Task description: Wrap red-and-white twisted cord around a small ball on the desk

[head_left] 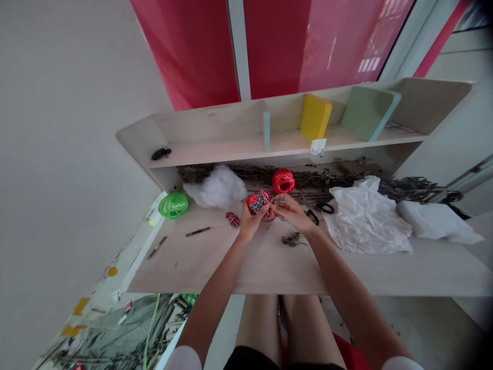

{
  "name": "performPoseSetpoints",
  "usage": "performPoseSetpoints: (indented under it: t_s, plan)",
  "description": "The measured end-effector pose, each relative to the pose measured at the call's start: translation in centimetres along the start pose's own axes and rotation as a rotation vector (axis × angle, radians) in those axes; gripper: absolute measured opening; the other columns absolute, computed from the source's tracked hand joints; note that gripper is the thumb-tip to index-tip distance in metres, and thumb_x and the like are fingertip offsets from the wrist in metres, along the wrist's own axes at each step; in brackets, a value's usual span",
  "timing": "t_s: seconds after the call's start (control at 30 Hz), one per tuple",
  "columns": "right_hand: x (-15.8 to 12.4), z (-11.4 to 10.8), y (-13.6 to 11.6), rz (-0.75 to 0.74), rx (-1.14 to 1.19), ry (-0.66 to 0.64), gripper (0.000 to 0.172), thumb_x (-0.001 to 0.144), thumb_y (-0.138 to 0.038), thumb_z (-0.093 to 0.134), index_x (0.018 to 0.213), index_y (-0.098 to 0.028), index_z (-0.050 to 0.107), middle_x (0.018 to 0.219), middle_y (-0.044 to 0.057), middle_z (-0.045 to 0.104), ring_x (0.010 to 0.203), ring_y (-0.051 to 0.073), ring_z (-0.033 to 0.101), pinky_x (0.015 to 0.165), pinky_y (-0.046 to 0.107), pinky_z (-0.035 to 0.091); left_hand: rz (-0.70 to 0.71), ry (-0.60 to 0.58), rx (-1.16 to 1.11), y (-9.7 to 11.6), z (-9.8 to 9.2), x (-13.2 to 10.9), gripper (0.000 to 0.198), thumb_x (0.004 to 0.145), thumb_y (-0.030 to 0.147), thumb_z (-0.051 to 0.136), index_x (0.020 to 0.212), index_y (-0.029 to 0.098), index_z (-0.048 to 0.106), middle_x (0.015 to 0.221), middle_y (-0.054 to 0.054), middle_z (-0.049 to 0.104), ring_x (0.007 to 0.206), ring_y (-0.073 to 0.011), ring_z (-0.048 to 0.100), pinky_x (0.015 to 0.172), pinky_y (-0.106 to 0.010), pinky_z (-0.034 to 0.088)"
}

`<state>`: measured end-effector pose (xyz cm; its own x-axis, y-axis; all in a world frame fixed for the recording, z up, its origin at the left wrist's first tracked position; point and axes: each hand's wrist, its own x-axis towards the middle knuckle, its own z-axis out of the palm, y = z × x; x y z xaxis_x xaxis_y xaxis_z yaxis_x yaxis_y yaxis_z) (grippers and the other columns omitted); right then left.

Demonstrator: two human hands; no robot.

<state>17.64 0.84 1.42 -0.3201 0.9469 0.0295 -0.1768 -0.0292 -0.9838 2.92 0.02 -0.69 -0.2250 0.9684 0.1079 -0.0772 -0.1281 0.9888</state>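
The left hand (250, 222) grips a multicoloured bundle (255, 201) in its fingers; the right hand (291, 211) pinches the edge beside those fingers; too hard a tug there could unravel it.

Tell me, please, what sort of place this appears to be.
Likely a craft workspace: the desk holds a shiny red ball, white fluff and dried plant stems.
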Motion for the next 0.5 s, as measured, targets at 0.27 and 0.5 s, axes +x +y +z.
performPoseSetpoints:
  t_s: [0.27, 0.5]
  plan:
    - [0.2, -0.2, 0.6, -0.007, -0.044, -0.034, 0.049, 0.068, -0.053, 0.072, 0.095, -0.023, 0.043, 0.061, -0.006, 0.057, 0.047, 0.007, 0.038, 0.046, 0.023, 0.020, 0.019, 0.021, 0.037, -0.3, 0.1, 0.2, 0.050, 0.067, 0.046, 0.076, 0.100, 0.017, 0.054, 0.099, -0.008, 0.068, 0.090, -0.0211, 0.066, 0.087, -0.037, 0.050]
    - [0.3, 0.0, 0.6, 0.001, -0.097, -0.029, 0.046, 0.071, -0.053, 0.068, 0.097, -0.022, 0.046, 0.063, -0.005, 0.060, 0.049, 0.008, 0.042, 0.048, 0.023, 0.023, 0.043, 0.071, 0.059, -1.0, 0.2, 0.5, 0.047, 0.071, 0.046, 0.072, 0.103, 0.016, 0.054, 0.101, -0.009, 0.068, 0.093, -0.0211, 0.066, 0.090, -0.037, 0.049]
